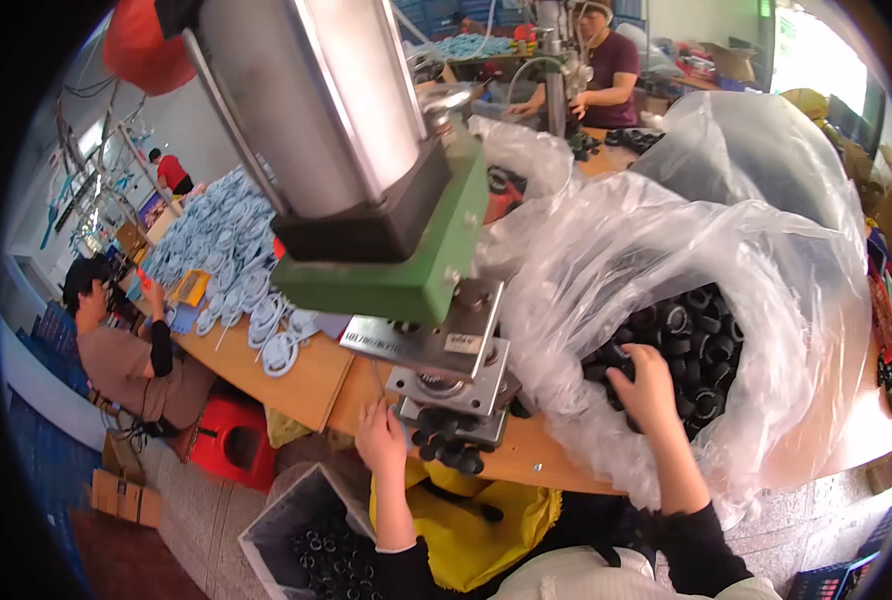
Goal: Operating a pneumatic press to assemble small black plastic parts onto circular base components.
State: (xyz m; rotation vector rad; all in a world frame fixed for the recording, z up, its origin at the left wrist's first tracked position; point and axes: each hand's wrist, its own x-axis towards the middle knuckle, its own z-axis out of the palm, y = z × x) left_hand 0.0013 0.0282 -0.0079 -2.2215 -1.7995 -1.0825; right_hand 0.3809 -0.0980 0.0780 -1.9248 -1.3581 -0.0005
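Note:
My right hand (648,388) reaches into a clear plastic bag (556,330) on the right of the table. Its thumb and forefinger are apart, over a heap of small black ring-shaped parts (701,345); the other fingertips are partly hidden. My left hand (381,440) is beside the lower die of a bench press (366,265), its fingers drawn together. A thin sliver rises from those fingertips, too small to name. Several black round parts (451,445) sit at the front of the press, just right of my left hand.
Below the table edge stand a grey bin (266,520) with black rings and a yellow cloth or bag (506,530). Light-blue coiled cords (221,240) pile up at left, near a seated person (131,350) and a red stool (234,440). Another person (611,75) works at the back.

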